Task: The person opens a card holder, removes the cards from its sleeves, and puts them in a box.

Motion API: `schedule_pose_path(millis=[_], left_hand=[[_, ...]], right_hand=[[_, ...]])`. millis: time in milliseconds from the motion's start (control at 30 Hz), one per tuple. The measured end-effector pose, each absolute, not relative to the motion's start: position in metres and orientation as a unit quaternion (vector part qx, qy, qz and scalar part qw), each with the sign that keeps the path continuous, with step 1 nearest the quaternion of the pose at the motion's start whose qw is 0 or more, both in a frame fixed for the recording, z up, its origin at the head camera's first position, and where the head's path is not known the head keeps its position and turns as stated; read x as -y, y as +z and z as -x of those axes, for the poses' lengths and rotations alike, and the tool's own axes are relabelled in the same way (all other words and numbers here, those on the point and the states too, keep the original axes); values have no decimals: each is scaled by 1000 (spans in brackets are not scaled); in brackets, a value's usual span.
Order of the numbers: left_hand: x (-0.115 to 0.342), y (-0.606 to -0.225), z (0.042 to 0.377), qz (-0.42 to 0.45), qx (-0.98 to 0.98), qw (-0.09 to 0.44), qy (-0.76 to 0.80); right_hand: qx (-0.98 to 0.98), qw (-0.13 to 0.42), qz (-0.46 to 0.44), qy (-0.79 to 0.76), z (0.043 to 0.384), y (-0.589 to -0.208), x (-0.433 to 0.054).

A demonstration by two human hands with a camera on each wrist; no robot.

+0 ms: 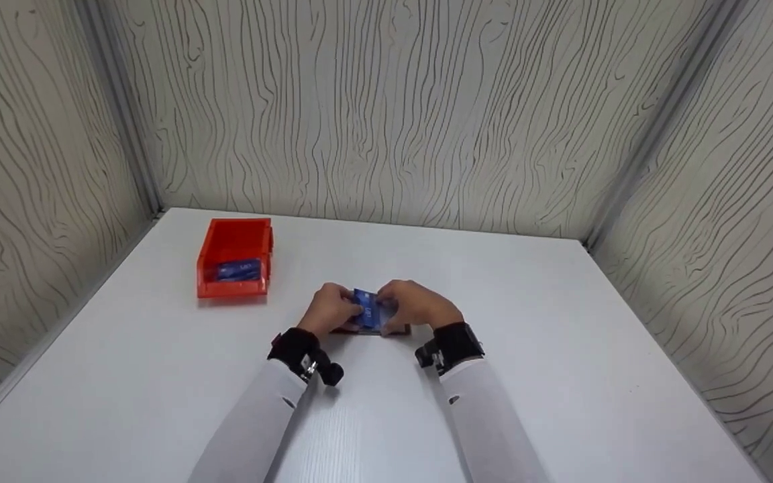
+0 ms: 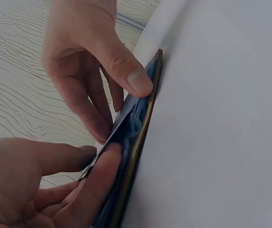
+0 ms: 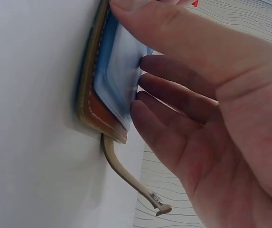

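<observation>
Item: blue card [image 1: 368, 303], tilted over a brown card holder [image 3: 105, 114] on the tabletop [image 1: 547, 376], between both hands. Whether it is going in or coming out cannot be told.

Left hand [image 1: 329, 310]: nearly closed, thumb and index finger pinching the blue card near its edge.

Right hand [image 1: 420, 305]: half open, thumb pressed on the holder's long edge, fingers curved to the far side of its clear sleeve [image 3: 121, 80].

Fittings: pale stitching; strap [image 3: 131, 179] with a small metal piece, extending past one end.

Handling note: the step appears to be working the card at the sleeve. Best done with the holder braced by the right hand, the sleeve mouth kept apart and the card level with it; a steep angle could snag or crease the film.

Also present: red bin [image 1: 232, 291], to the left and farther back, containing a second blue card [image 1: 239, 270].

Markings: short pale lettering on both cards, too small to read surely; no brand legible on holder or bin.
</observation>
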State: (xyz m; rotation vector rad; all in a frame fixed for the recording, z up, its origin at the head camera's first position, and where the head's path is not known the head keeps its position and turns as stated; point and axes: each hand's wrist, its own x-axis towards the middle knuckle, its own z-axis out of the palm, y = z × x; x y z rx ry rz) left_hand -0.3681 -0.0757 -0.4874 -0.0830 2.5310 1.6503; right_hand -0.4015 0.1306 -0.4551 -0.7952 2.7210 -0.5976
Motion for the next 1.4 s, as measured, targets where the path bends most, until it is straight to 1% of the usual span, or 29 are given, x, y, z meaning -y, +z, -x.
schedule_pose_path(millis=[267, 633, 867, 1233, 1400], left_hand=[[81, -480, 368, 44, -826, 71, 557], [92, -474, 368, 60, -827, 96, 552], [95, -472, 368, 41, -855, 74, 512], [98, -471, 370, 41, -841, 93, 531], [99, -473, 369, 22, -847, 73, 526]], right_hand=[[-931, 119, 280, -204, 400, -454, -131], [-940, 125, 261, -183, 402, -452, -131], [-942, 127, 253, -178, 404, -453, -135], [-944, 131, 232, -197, 402, -456, -135], [-943, 132, 228, -204, 401, -453, -135]])
